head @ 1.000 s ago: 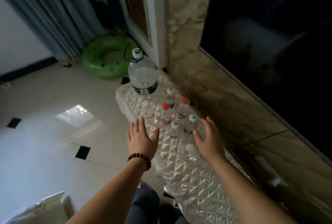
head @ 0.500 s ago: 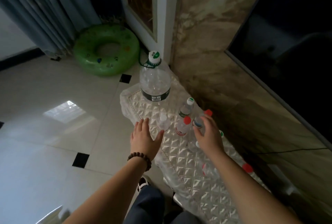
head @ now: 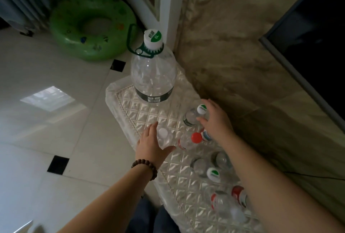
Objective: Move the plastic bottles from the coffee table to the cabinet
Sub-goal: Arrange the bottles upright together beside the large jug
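Several small clear plastic bottles stand on the cabinet's quilted cover (head: 141, 109). My left hand (head: 150, 146) reaches around a white-capped bottle (head: 164, 136), which sits between the thumb and the straight fingers. My right hand (head: 217, 120) is spread over a green-capped bottle (head: 195, 116), thumb and fingers on either side of its neck. A red-capped bottle (head: 188, 140) stands between my hands, and another bottle (head: 206, 135) is partly hidden under my right wrist. A large clear jug (head: 154, 75) with a green handle stands at the far end.
More small bottles stand nearer me, among them a green-capped one (head: 213, 174) and a red-labelled one (head: 239, 194). A marble wall and a dark TV screen (head: 317, 27) are on the right. A green swim ring (head: 91, 27) lies on the tiled floor to the left.
Both hands have moved forward to the bottles: the left now flanks the white-capped bottle and the right is over the green-capped one. The view has come closer and tilted down.
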Available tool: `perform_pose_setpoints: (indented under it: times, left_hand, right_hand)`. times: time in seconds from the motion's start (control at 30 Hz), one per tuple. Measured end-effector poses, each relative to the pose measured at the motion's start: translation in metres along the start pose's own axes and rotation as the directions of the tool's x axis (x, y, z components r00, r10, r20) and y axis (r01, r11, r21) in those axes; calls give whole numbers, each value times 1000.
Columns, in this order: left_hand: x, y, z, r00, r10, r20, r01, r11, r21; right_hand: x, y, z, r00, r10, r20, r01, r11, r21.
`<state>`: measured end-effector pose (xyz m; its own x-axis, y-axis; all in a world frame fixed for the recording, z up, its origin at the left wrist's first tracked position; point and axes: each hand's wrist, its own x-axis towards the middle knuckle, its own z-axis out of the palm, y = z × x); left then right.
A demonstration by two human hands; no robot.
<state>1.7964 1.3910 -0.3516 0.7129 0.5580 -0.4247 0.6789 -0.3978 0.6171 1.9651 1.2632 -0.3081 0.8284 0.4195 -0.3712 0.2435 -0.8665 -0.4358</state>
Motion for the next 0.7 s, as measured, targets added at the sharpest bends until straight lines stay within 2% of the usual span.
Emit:
perform_pose_setpoints:
  times: [0.1,0.2,0.53,0.7]
  left_hand:
    - [12,-8,17,999,-23,-34,22,999,-40]
    - [18,-11,22,997,-23,-73,18,998,-65]
    - [52,-1,-3,975,-35,-220,-11,979,-203]
    - [74,7,-8,970,-7,-243,-49,974,-223]
  right_hand:
    - [13,11,10,999,-4,32,6,999,-42]
    - [18,17,13,999,-33,2,33,999,-9]
    - [30,-5,-13,980,-183,-78,188,981,57]
    - [57,-34,-9,969,-246,-7,246,968,40]
